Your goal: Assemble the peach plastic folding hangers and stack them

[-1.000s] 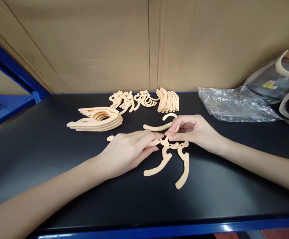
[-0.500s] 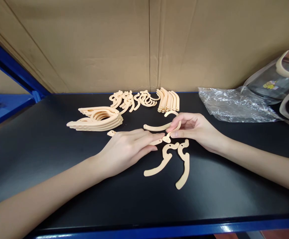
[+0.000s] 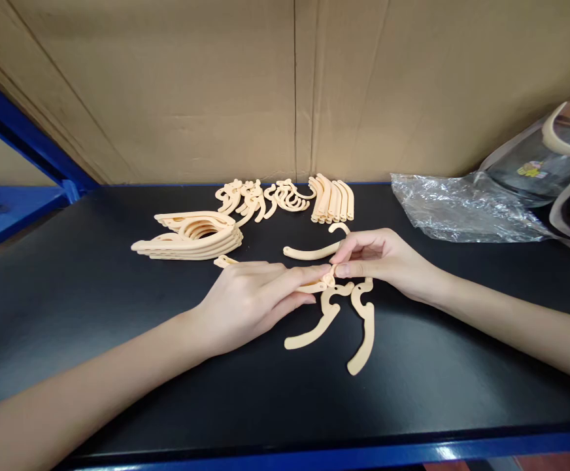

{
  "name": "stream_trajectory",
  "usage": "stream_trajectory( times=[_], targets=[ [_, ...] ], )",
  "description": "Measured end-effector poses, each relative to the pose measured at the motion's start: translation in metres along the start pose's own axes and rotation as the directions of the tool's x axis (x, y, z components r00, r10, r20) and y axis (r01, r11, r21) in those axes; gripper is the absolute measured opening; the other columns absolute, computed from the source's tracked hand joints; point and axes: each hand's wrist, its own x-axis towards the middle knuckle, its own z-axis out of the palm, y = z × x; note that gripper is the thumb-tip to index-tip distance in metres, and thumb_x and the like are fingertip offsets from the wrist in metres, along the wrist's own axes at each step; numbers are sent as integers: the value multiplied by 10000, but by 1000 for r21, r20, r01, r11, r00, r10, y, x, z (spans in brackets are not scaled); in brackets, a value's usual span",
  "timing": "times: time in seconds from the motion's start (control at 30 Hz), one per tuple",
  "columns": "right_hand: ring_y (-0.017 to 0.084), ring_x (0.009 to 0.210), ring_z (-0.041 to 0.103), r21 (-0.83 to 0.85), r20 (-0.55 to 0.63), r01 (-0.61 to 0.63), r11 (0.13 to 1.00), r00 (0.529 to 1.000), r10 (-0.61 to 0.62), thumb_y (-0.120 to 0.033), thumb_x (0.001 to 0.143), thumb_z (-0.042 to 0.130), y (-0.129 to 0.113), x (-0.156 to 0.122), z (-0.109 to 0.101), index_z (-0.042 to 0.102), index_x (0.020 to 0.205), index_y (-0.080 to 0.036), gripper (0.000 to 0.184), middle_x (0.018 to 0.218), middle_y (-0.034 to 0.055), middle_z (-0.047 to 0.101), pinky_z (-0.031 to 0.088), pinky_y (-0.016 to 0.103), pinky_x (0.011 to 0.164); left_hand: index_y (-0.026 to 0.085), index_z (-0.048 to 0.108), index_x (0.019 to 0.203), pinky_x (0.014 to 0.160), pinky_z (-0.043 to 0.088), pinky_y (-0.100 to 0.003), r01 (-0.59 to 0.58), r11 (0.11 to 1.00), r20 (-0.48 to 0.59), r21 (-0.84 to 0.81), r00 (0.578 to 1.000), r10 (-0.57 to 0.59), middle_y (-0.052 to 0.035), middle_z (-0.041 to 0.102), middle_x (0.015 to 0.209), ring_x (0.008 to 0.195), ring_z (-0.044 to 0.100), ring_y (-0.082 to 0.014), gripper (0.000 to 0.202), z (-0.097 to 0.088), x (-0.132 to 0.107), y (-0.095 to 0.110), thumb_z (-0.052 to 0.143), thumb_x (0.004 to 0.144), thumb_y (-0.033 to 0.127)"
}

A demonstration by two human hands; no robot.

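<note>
Peach plastic parts, one lot, entered by clock bearing from the point where the hands met.

At 10 o'clock: stack of joined hangers (image 3: 189, 237), lying flat.
At 11 o'clock: heap of loose hooks (image 3: 258, 196).
At 12 o'clock: row of curved bars (image 3: 333, 198), packed side by side.
Just beyond the fingertips: single curved bar (image 3: 309, 252), flat on the counter.
At 6 o'clock: two shaped arms (image 3: 315, 325), lying just beside each other, with their upper ends close under the fingertips.
At 2 o'clock: crumpled clear film (image 3: 461, 208), and past it, at the frame edge, clear bags with beige rims (image 3: 554, 147).

Left grip (image 3: 250, 297): closed, with fingers laid along the top and thumb beneath, on a long arm piece (image 3: 224, 261). Fingers hid most of its length. One end showed at 9 o'clock of the knuckles.

Right grip (image 3: 383, 258): closed, thumb and forefinger pinched on a hook piece (image 3: 338, 228). Its shank was covered by the hand and only the curl showed above. Its lower tip touched the end of the arm piece between the two sets of fingertips.

Counter (image 3: 93, 294): matt black, with a blue front edge (image 3: 314, 451).
At the back: brown cardboard wall (image 3: 191, 91).
At 9 o'clock: blue rack frame (image 3: 25, 140).
</note>
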Motion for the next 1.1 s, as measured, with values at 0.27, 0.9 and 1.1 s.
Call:
stream_trajectory(
  times=[0.27, 0.9, 1.1],
  targets=[
    [110, 743, 698, -44, 43, 13, 999, 999, -11, -216, 795, 753, -2, 0, -1, 745, 896, -223, 101, 839, -14, 742, 563, 226, 699, 167, 594, 1208, 569, 463, -207, -31, 999, -38, -33, 999, 30, 30, 706, 754, 576, 601, -93, 315, 2, -1, -1, 649, 898, 184],
    [111, 685, 670, -245, -12, 60, 968, 998, -65, -224, 786, 754, -5, -5, 2, 764, 885, -242, 101, 787, -18, 730, 535, 221, 612, 128, 626, 1114, 549, 498, -222, -56, 998, -7, -15, 998, 56, -19, 762, 888, 595, 635, -107, 224, 1, 0, 0, 642, 890, 144],
    [114, 637, 650, -303, -71, 65, 951, 993, -90, -312, 786, 752, -8, -8, 9, 760, 867, -217, 125, 724, -14, 708, 517, 234, 567, 92, 662, 1109, 554, 499, -224, -29, 999, -3, 19, 1000, 29, -20, 731, 775, 595, 640, -116, 215, 2, 1, 1, 612, 912, 164]
  ],
)
